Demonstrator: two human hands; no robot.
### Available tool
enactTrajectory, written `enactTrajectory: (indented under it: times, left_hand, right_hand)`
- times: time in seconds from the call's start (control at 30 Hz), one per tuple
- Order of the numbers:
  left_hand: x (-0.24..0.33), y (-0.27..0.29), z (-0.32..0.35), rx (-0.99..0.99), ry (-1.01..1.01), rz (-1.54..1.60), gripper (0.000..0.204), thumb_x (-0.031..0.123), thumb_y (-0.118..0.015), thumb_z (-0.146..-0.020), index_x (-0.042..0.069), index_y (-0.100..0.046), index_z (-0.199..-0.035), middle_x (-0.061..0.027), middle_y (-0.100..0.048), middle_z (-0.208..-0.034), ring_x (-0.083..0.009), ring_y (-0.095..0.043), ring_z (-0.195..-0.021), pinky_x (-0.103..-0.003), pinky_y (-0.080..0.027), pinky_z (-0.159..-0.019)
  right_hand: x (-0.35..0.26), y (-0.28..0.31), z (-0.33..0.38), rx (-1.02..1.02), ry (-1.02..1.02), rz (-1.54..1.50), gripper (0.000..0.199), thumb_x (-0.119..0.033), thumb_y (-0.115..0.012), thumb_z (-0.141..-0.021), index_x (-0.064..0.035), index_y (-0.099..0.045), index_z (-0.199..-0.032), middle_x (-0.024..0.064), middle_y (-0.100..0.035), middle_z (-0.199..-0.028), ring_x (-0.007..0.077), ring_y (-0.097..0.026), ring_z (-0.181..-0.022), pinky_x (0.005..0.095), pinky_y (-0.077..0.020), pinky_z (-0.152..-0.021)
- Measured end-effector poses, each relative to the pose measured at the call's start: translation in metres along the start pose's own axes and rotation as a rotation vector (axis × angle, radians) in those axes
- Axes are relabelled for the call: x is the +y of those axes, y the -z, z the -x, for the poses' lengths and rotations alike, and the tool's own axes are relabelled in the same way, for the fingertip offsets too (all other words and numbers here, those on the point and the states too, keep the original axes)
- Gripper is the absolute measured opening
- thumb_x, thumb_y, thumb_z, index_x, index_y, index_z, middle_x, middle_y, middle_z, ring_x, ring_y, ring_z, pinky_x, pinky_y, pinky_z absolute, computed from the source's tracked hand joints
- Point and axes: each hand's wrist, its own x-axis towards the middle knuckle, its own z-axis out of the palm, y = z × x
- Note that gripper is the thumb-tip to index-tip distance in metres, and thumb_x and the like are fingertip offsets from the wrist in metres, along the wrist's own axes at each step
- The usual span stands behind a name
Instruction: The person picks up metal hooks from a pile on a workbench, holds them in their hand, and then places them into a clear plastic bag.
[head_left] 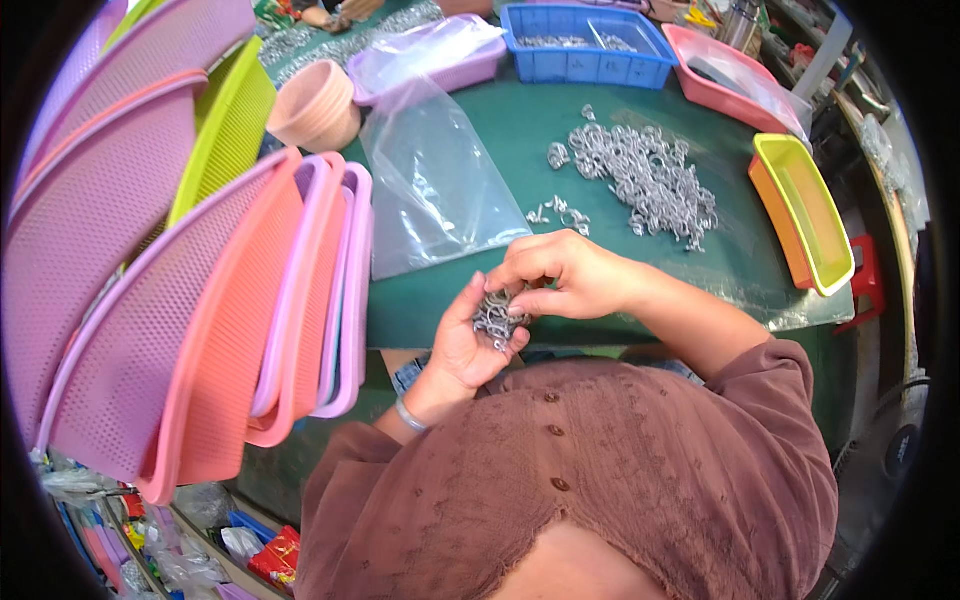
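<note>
In the cupped palm of my left hand (462, 345) lies a cluster of small silvery metal rings (495, 318), just off the table's near edge. My right hand (575, 272) reaches over from the right, its thumb and fingers pinched together at the top of that cluster. Which single piece the fingertips grip is too small to tell. Beyond my hands a loose pile of similar metal rings (650, 175) is spread on the green tabletop (440, 310). A few small metal pieces (560, 213) lie apart, between that pile and my right hand.
A clear plastic bag (435, 190) lies flat left of centre. Stacked pink and purple perforated baskets (215, 330) crowd the left. Along the back stand pinkish bowls (315, 105), a purple tray (485, 62), a blue bin (590, 70) and a pink tray (725, 75). A yellow-orange basket (800, 215) stands right.
</note>
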Motion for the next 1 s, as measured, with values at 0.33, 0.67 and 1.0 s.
enactTrajectory:
  times: [0.33, 0.67, 1.0]
  left_hand:
    - [0.024, -0.012, 0.006, -0.005, -0.141, -0.004, 0.037, 0.024, -0.054, -0.083, 0.011, -0.047, -0.117, -0.0147, -0.056, -0.102, -0.0324, -0.054, -0.094, -0.033, -0.050, -0.061]
    - [0.048, -0.035, 0.022, 0.083, -0.298, -0.040, 0.028, 0.019, -0.056, -0.081, 0.012, -0.051, -0.108, -0.0106, -0.058, -0.089, -0.0297, -0.056, -0.087, -0.027, -0.047, -0.052]
    - [0.063, -0.105, -0.005, -0.221, -0.332, -0.119, 0.028, 0.020, -0.054, -0.082, 0.010, -0.053, -0.108, -0.0136, -0.059, -0.096, -0.0320, -0.054, -0.093, -0.028, -0.050, -0.056]
  right_hand:
    - [0.111, 0.104, -0.169, 0.248, -0.042, 0.604, 0.036, -0.014, -0.062, -0.070, -0.0027, -0.058, -0.103, 0.0169, -0.057, -0.102, 0.0297, -0.053, -0.100, 0.0356, -0.0418, -0.086]
    - [0.125, 0.115, -0.258, 0.265, -0.053, 0.722, 0.020, -0.013, -0.065, -0.066, -0.0049, -0.063, -0.084, 0.0136, -0.062, -0.082, 0.0297, -0.060, -0.077, 0.0371, -0.0468, -0.068]
    - [0.009, 0.142, -0.169, 0.460, 0.552, 0.616, 0.010, 0.001, -0.060, -0.073, -0.0025, -0.059, -0.082, 0.0074, -0.053, -0.081, 0.0238, -0.056, -0.074, 0.0297, -0.0455, -0.064]
